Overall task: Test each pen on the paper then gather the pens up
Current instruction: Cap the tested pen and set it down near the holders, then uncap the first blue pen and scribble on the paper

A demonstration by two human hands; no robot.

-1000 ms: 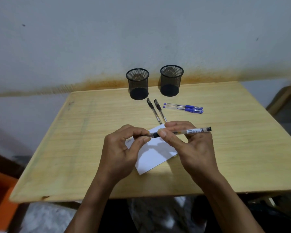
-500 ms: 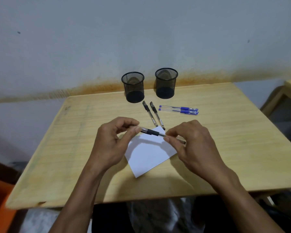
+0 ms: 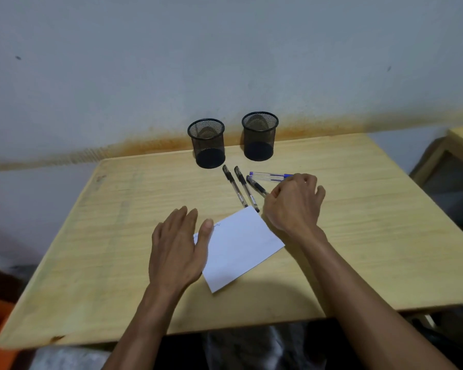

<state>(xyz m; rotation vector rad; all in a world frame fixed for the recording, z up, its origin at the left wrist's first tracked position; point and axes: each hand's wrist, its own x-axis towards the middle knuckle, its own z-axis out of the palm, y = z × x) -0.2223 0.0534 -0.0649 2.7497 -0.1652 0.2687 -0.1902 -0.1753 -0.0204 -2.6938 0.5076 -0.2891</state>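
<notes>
Wooden table (image 3: 358, 236) carries all items. Left hand (image 3: 178, 248) lies flat, palm down, fingers extended and together, holding nothing; its thumb and the right side of the palm rest on the left edge of the white paper (image 3: 241, 247). Right hand (image 3: 294, 201) sits just beyond the paper's far right corner, fingers curled inward, knuckles up. Its fingertips are at the near end of the third black pen (image 3: 255, 186); whether they still pinch it cannot be told, as the hand hides the contact.

Two further black pens (image 3: 239, 189) lie side by side, just left of the third, all three angled with caps toward the far side. The near tips of these pens reach the paper's far corner. Blue pens (image 3: 270, 176) lie crosswise behind the right hand, which covers their right ends. Two black mesh cups (image 3: 234, 140) stand upright at the far edge, near the wall, apart from each other.

Compared with half a second earlier: both hands then held one black pen over the paper. That pen now lies with the other black pens, and the left hand has dropped onto the sheet.
</notes>
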